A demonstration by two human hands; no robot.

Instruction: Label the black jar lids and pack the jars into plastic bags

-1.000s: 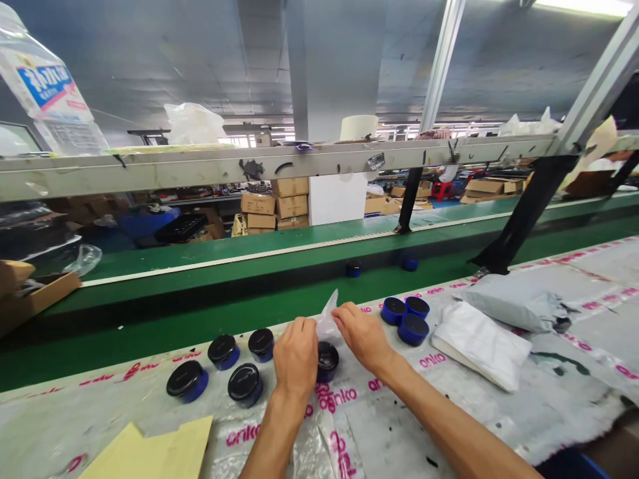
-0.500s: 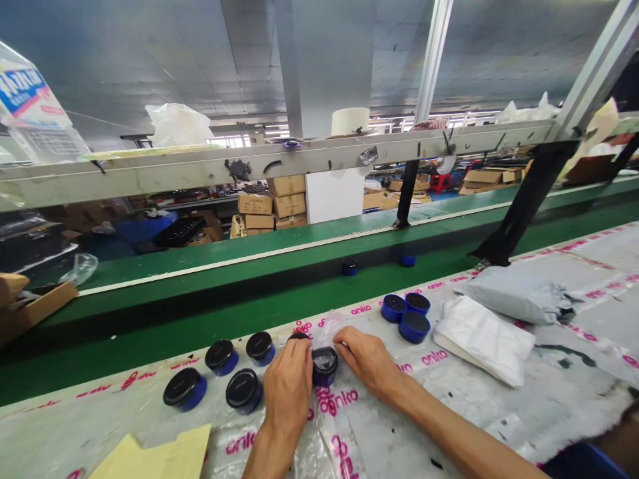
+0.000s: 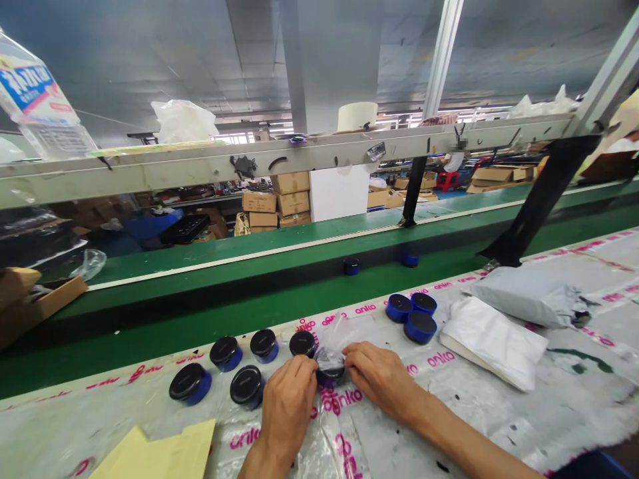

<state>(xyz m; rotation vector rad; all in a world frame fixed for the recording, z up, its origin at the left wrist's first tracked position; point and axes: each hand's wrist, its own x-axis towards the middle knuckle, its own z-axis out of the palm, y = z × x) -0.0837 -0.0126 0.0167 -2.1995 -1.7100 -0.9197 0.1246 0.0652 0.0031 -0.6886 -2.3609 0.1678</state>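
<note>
Between my hands, on the plastic-covered bench, sits a round black-topped blue unit [image 3: 330, 378]. A thin clear plastic film [image 3: 331, 354] lies over its top and rises loosely behind it. My left hand [image 3: 290, 396] is closed at the unit's left side, its fingertips pinching the film's edge. My right hand [image 3: 378, 374] pinches the film at the right side, thumb and index finger together. Just beyond my left fingers stands another round unit [image 3: 302, 344]. Several more, such as one black-topped unit [image 3: 247, 386], stand to the left. Three blue units [image 3: 420, 326] sit grouped at the right.
A white pouch stack [image 3: 492, 342] and a grey plastic bag [image 3: 529, 296] lie at the right. Yellow paper [image 3: 160, 452] is at the front left. Behind the bench runs a green conveyor belt [image 3: 210, 326] carrying two units. A metal rail [image 3: 299, 152] crosses above it.
Both hands have drawn slightly nearer to me, and the film now covers the unit's top, which showed more openly before. The unit behind my left hand is more exposed. The view has shifted slightly.
</note>
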